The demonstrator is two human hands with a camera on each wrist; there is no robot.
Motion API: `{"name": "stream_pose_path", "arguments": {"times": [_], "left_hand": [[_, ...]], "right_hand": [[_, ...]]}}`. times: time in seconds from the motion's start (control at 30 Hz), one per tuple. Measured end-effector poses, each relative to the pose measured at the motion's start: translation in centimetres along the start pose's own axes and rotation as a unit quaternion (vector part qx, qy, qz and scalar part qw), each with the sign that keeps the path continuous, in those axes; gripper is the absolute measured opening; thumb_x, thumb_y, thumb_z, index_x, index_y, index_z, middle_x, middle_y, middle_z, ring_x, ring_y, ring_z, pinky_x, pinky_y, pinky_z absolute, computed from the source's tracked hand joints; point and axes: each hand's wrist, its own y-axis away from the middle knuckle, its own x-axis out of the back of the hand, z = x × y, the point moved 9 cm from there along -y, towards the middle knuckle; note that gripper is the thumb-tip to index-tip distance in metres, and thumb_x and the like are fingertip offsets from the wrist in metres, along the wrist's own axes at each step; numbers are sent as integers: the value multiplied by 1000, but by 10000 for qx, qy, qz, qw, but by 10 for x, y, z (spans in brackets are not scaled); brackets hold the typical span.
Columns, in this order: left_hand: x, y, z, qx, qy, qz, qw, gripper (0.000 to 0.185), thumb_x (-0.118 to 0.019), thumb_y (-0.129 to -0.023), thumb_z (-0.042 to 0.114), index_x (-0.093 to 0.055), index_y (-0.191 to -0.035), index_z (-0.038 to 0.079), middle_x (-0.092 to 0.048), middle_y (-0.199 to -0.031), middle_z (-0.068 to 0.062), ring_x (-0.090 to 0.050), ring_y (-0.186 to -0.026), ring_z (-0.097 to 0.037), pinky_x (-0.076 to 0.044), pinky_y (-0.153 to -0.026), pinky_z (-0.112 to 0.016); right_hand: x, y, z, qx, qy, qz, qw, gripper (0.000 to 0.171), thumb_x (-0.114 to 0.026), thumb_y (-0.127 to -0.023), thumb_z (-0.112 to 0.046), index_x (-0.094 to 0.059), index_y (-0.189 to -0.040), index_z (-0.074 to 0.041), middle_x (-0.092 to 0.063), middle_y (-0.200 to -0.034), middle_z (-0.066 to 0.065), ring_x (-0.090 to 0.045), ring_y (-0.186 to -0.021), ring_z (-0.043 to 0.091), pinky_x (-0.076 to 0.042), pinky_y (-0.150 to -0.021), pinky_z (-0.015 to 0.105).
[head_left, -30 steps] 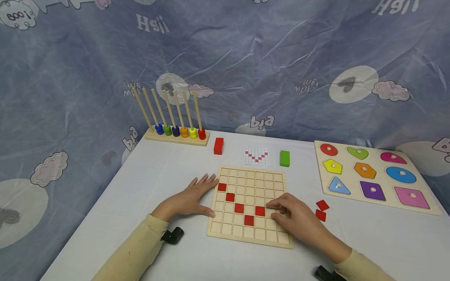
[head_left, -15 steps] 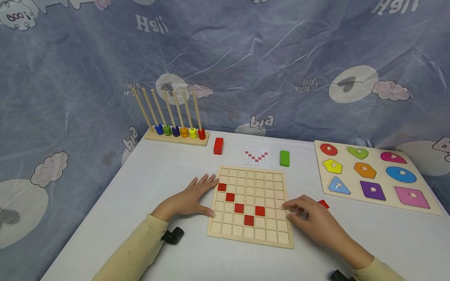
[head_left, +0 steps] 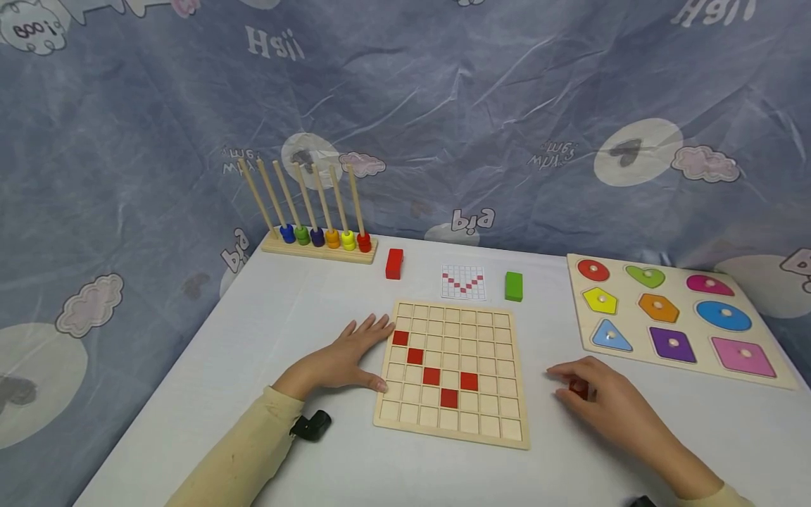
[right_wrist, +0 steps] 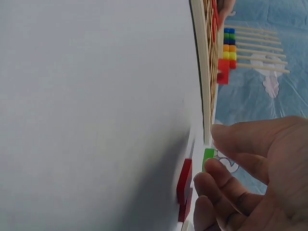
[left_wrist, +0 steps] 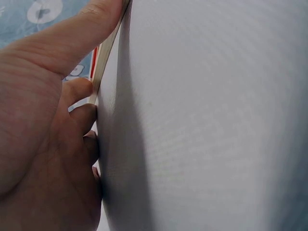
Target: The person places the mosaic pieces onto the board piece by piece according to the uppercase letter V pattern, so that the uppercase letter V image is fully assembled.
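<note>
While the left hand [head_left: 345, 359] lies flat against the left edge of the grid board [head_left: 452, 370], fingers spread and steadying it, the right hand [head_left: 598, 398] has its fingers curled down over the loose red tiles [right_wrist: 184, 188] on the table just right of the board; whether a tile is actually pinched I cannot tell. This looks like the pick-up step. Next, seemingly, a firm pinch on one tile and a carry left to an empty cell beside the red diagonal [head_left: 431, 374], matching the pattern card [head_left: 463, 282]
</note>
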Motion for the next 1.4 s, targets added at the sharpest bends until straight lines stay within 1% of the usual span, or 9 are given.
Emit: {"name": "stream_pose_path", "arguments": {"times": [0.07, 0.17, 0.27, 0.5, 0.67, 0.8, 1.03, 1.27, 1.4], "left_hand": [[0, 0, -1, 9, 2, 3, 10000, 110, -86, -78, 47, -25, -163, 16, -12, -170, -7, 1, -157, -28, 4, -125, -52], [0, -1, -1, 18, 9, 6, 10000, 110, -86, -78, 46, -25, -163, 16, -12, -170, -7, 1, -157, -28, 5, -125, -52], [-1, -1, 0, 16, 20, 7, 10000, 110, -86, -78, 46, -24, -163, 16, -12, -170, -6, 1, -157, -28, 5, -125, -52], [-1, -1, -1, 5, 25, 37, 10000, 110, -86, -77, 46, -25, -163, 16, -12, -170, -6, 1, -157, -28, 5, -125, -51], [-1, -1, -1, -2, 36, 34, 10000, 110, -87, -77, 47, -25, -163, 16, -12, -170, -6, 1, -157, -28, 5, -125, -51], [-1, -1, -1, 2, 6, 14, 10000, 110, -86, -77, 47, -25, -163, 16, -11, -170, -5, 1, -157, -27, 5, -125, -51], [0, 0, 0, -23, 12, 15, 10000, 110, -86, -78, 47, -24, -163, 16, -12, -170, -6, 1, -157, -28, 5, -125, -52], [0, 0, -1, -12, 48, 18, 10000, 110, -86, -78, 47, -25, -163, 16, -13, -170, -6, 0, -157, -28, 4, -125, -52], [0, 0, 0, -20, 50, 16, 10000, 110, -86, -78, 46, -25, -163, 16, -13, -170, -7, 0, -157, -29, 4, -125, -52]], "right_hand": [[2, 2, 6, -40, 92, 25, 9999, 33, -85, -82, -12, -76, -114, -17, -60, -92, -7, -53, -79, 10, -48, -64, 24], [5, 4, 15, -160, 193, -30, 9997, 36, -86, -81, -12, -76, -115, -16, -64, -99, -3, -55, -83, 14, -51, -67, 26], [5, 6, 24, -285, 248, -102, 9992, 37, -86, -81, -12, -76, -116, -16, -65, -103, 1, -55, -86, 17, -51, -66, 26], [2, 8, 35, -490, 279, -290, 9980, 35, -84, -82, -11, -77, -115, -19, -63, -100, 3, -54, -85, 19, -50, -65, 27], [2, 8, 36, -468, 333, -291, 9979, 36, -85, -80, -8, -78, -114, -19, -64, -101, 4, -55, -86, 20, -53, -68, 30], [2, 9, 36, -436, 343, -245, 9982, 38, -85, -79, -7, -77, -115, -17, -65, -103, 5, -55, -86, 20, -52, -67, 28], [2, 8, 37, -505, 332, -232, 9979, 39, -87, -79, -9, -76, -116, -13, -65, -105, 7, -55, -87, 21, -52, -66, 25], [3, 8, 36, -508, 275, -195, 9981, 40, -88, -77, -8, -75, -114, -15, -65, -100, 4, -55, -87, 21, -51, -64, 24], [3, 8, 37, -568, 278, -185, 9978, 39, -88, -77, -8, -75, -113, -13, -65, -97, 3, -55, -86, 21, -51, -64, 24]]}}
